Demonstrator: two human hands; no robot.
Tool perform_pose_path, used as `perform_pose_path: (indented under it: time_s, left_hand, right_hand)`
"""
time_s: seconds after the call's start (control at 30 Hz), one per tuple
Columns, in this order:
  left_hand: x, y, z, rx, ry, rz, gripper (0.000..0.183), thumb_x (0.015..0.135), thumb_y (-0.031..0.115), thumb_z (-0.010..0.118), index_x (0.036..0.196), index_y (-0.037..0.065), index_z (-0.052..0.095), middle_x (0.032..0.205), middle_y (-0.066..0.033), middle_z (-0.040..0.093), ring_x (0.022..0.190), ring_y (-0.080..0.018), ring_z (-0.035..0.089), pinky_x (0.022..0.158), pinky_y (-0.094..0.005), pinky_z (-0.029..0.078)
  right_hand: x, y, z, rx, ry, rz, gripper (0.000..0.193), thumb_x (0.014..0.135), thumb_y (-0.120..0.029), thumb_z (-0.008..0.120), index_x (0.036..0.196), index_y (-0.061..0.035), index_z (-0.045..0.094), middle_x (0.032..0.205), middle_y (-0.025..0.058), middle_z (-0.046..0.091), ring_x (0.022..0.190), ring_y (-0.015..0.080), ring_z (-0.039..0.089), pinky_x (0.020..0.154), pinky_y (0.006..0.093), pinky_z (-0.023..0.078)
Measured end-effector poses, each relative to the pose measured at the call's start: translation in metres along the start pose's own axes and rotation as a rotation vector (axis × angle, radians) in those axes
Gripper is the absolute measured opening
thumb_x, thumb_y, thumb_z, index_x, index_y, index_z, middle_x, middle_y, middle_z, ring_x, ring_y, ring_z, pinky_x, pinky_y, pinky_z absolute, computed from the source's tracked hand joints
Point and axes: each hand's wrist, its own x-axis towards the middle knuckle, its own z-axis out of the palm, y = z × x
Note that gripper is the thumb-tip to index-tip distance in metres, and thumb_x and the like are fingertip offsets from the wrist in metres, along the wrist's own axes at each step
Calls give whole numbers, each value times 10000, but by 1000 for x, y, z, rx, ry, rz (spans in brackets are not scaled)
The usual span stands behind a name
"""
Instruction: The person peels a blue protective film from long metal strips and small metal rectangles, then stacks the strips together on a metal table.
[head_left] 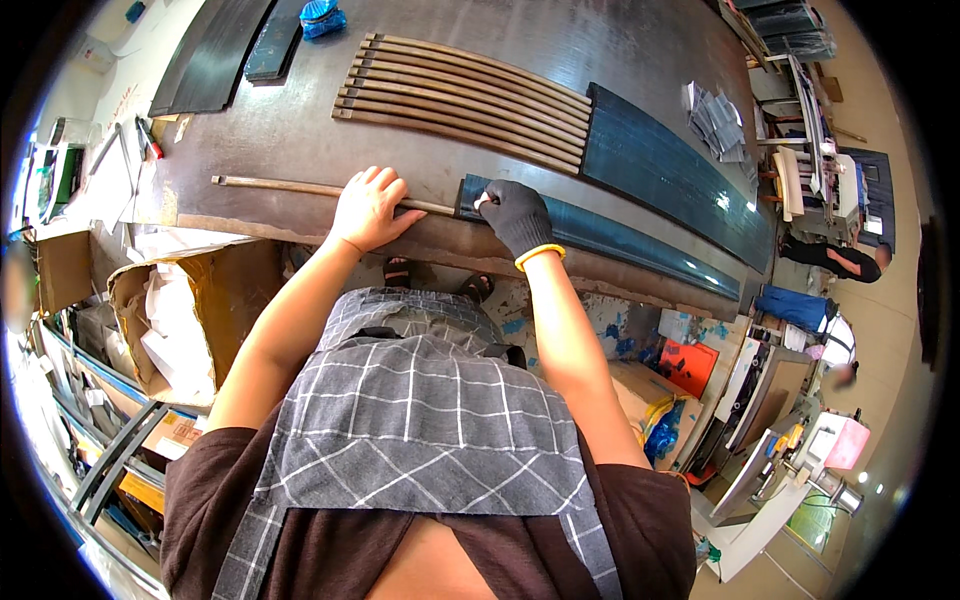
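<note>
Workshop floor crowded with boxes and shelving; dark worktable (pixel 620 50) runs across in front of the wearer, a cardboard box (pixel 200 330) below its left edge. Thin brown strip (pixel 275 185) lies along the near edge, its right end meeting a narrow blue-black panel (pixel 640 238). Bare left hand (pixel 368 212) lies over the strip, fingers bent together, thumb spread rightward; probably steadying it, firm grip or mere press, can't tell. Black-gloved right hand (pixel 515 215) sits on the panel's left end, fingers curled in, pale tip showing; whether it pinches anything, can't tell. Near-edge placement likely keeps the piece within easy reach. Beyond, a row of brown strips (pixel 465 100) lies side by side, right ends against a wide blue-black panel (pixel 675 170), presumably lined up to keep them in order. Hard to make out: both palms, strip under left hand, whether strips butt against or run beneath the panels. Grey sheet pieces (pixel 715 122) at right blurry; far-right people small, rim cuts shelving off.
</note>
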Motion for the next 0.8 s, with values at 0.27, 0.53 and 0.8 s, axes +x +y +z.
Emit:
perform_pose_path:
  time_s: [0.27,0.53,0.8]
  left_hand:
    - [0,0,0,2,-14,0,349,707,348,786,790,91,567,827,-77,533,830,-296,538,743,-403,454]
    - [-1,1,0,-10,2,0,343,705,346,785,785,92,570,827,-77,534,832,-298,537,743,-405,455]
    - [-1,0,1,-17,3,10,341,707,349,782,790,94,570,824,-77,536,833,-297,537,744,-403,452]
  right_hand:
    - [-6,-2,-4,-22,-18,5,287,776,-337,747,800,-63,665,858,163,683,797,333,660,718,399,524]
    - [-8,-7,-5,4,14,-62,281,764,-314,756,802,-49,670,846,154,689,781,329,656,720,392,518]
    - [3,7,-6,35,-79,-72,244,781,-288,745,825,-56,680,837,156,683,771,314,651,722,388,514]
